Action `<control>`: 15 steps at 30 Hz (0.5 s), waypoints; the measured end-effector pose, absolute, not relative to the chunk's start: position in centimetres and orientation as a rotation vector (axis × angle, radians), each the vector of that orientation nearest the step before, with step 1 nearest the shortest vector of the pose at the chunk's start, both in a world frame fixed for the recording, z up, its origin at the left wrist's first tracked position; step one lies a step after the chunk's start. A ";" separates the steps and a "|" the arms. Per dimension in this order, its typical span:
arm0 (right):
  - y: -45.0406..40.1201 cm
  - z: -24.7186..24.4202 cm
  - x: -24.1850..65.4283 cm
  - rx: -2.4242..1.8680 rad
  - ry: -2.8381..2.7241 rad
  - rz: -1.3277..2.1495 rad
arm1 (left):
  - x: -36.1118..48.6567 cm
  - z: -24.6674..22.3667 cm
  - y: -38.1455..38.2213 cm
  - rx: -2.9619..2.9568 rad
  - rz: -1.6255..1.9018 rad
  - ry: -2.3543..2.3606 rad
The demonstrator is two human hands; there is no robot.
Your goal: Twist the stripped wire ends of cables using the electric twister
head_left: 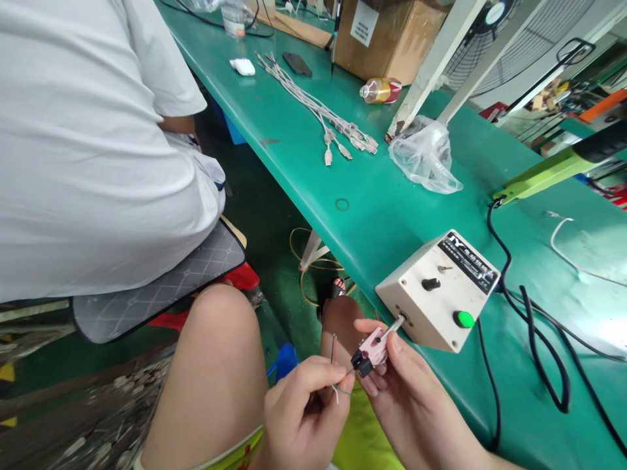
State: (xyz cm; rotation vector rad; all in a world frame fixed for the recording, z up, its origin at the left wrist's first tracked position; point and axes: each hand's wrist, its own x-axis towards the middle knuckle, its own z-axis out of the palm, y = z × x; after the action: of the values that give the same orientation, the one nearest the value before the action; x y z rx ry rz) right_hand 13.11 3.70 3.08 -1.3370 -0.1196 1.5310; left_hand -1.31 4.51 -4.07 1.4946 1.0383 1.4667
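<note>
My left hand [308, 405] pinches the thin wires [334, 356] of a cable end; red, white and dark strands stick out between its fingers. Close beside it, my right hand [406, 385] grips a pink clip with black jaw tips [373, 351]. One dark strand reaches from my left fingertips to the clip's jaws. The clip sits on a metal shaft [394, 326] that comes out of the side of a beige machine box [435, 287]. On its top are a black knob [432, 284], a toggle switch and a lit green button [464, 319].
White USB cables [318, 108] lie bundled along the green table [294, 163]. Farther off are a bottle [381, 91], a plastic bag [425, 155], a dark phone [296, 64] and a cardboard box [386, 39]. Black cords [526, 339] run right of the machine. A seated person [98, 150] is at left.
</note>
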 end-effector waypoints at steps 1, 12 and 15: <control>3.8 3.2 13.1 -1.336 -0.118 1.536 | -1.3 -4.1 4.5 1.500 1.467 1.033; 3.2 3.3 13.1 -1.152 0.155 1.776 | -1.7 -3.5 4.6 1.495 1.472 0.964; 3.0 2.8 13.0 -1.141 0.122 1.796 | -1.7 -3.8 4.4 1.517 1.470 0.977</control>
State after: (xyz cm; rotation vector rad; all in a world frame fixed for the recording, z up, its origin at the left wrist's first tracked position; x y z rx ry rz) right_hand 12.97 3.02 2.82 -1.1412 0.1224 1.7963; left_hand -1.74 4.35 -3.77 1.5171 0.9774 1.4698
